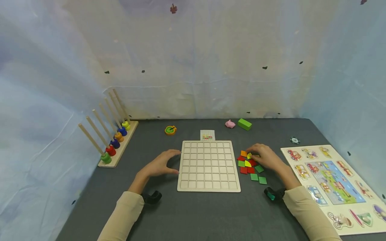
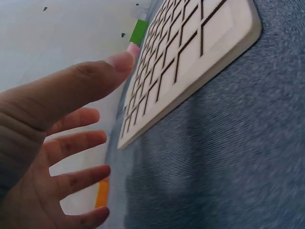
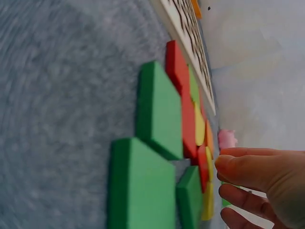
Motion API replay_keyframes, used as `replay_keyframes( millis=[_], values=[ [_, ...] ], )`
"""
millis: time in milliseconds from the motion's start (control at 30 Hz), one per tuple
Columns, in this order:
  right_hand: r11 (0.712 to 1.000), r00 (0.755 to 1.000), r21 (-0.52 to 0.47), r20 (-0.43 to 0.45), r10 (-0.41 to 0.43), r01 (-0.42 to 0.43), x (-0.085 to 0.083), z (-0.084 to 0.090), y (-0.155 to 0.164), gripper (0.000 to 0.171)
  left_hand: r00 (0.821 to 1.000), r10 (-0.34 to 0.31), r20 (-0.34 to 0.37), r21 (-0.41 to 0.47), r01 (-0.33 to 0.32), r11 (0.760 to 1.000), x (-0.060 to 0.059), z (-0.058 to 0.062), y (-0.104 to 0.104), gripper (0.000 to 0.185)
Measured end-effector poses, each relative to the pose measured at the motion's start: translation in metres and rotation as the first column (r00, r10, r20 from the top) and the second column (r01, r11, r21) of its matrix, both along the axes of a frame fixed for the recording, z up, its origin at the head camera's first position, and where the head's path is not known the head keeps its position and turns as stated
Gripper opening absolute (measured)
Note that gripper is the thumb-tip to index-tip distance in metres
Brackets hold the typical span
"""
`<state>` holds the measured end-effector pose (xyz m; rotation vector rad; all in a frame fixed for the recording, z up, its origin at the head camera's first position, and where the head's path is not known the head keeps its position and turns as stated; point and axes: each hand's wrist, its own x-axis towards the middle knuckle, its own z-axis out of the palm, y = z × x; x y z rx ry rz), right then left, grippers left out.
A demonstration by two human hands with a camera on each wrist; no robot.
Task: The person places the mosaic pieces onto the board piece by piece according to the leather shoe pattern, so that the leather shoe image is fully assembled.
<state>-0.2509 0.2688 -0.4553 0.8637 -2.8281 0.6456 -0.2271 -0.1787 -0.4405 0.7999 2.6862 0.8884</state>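
Observation:
A pale wooden board (image 1: 208, 166) with a grid of square recesses lies on the dark table. My left hand (image 1: 161, 163) is beside its left edge, with thumb and fingers spread apart; in the left wrist view the hand (image 2: 62, 129) holds nothing. To the board's right lies a loose cluster of flat tiles: green squares (image 1: 254, 177), red squares (image 1: 243, 170), an orange tile (image 1: 243, 153) and yellow curved pieces (image 1: 248, 164). Over the back of this cluster my right hand (image 1: 265, 156) reaches down, fingertips bent close to a yellow piece. Whether they touch it is unclear.
Behind the board lies a small pattern card (image 1: 207, 135). Farther back are an orange-green toy (image 1: 170, 130), a pink pig (image 1: 230, 124) and a green block (image 1: 244, 124). A peg stand (image 1: 132, 129) with coloured rings is at left; a picture puzzle (image 1: 289, 152) and round chip (image 1: 295, 140) are at right.

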Motion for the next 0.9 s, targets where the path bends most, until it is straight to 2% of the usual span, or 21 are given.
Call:
replay_keyframes(
  millis=[200,500,733,900],
  values=[
    [1.000,1.000,-0.005,-0.005,-0.003,0.003,-0.004,-0.009,0.004,0.024,1.000,0.026,-0.013,0.021,-0.026,0.999,-0.002,-0.011,0.002,0.082],
    [1.000,1.000,-0.021,-0.022,-0.010,0.009,-0.003,-0.014,0.006,0.022,0.998,0.039,-0.050,-0.027,-0.040,0.999,0.002,-0.027,0.003,0.086],
    [0.995,0.997,-0.059,0.000,-0.076,0.076,-0.005,-0.007,-0.003,0.009,0.997,0.065,-0.050,-0.048,-0.068,0.997,0.004,-0.027,0.006,0.083],
    [0.990,0.999,-0.136,0.045,-0.029,0.035,-0.007,-0.001,-0.032,0.009,0.997,0.062,-0.047,-0.053,-0.064,0.997,0.004,-0.029,0.006,0.079]
  ],
)
